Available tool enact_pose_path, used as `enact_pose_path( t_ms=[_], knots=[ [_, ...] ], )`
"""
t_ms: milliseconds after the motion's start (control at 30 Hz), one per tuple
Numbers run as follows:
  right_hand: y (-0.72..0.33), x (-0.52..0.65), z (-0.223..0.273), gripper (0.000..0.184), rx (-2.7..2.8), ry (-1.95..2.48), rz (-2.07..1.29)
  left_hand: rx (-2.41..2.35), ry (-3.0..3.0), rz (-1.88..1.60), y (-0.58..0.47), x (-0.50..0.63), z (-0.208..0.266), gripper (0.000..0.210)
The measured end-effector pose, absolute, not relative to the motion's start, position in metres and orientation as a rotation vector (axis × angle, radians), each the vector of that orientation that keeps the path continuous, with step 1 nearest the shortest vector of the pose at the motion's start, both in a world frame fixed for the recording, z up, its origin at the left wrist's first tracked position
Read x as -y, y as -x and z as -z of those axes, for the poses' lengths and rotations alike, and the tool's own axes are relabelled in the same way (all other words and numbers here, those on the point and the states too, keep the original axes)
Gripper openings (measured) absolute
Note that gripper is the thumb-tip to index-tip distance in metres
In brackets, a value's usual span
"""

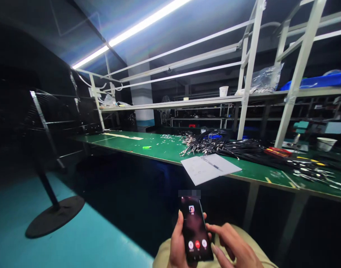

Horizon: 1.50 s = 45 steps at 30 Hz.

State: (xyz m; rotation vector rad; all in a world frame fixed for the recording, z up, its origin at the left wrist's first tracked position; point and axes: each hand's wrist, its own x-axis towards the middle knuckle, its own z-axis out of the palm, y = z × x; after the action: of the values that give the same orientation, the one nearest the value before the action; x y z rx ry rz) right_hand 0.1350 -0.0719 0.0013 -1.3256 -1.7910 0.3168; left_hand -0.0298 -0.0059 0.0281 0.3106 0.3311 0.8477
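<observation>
My left hand point(177, 245) grips a dark smartphone point(195, 230) upright over my lap, thumb along its left edge. The lit screen shows a call display with round buttons along its lower part. My right hand point(234, 247) sits just right of the phone, fingers extended toward its lower right edge, holding nothing. My beige trousers show beneath both hands.
A long green workbench point(164, 149) runs ahead, carrying a paper sheet with a pen point(209, 167), a heap of black cables point(231, 147) and a green marker point(147, 147). A white shelf frame point(243, 96) stands above it. A floor fan stand point(54, 216) is at left on the teal floor.
</observation>
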Motion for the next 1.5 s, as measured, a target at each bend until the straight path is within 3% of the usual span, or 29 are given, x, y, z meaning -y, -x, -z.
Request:
enact_pose_path(
  t_ms=[667, 1500],
  knots=[
    [-0.131, 0.083, -0.021, 0.035, 2.262, 1.233, -0.443, -0.402, -0.322, -0.914, 0.031, 0.005, -0.032, 0.077],
    [-0.133, 0.079, -0.015, 0.034, 2.249, 1.270, -0.405, -0.418, -0.338, -0.943, 0.032, 0.006, -0.033, 0.071]
  ],
)
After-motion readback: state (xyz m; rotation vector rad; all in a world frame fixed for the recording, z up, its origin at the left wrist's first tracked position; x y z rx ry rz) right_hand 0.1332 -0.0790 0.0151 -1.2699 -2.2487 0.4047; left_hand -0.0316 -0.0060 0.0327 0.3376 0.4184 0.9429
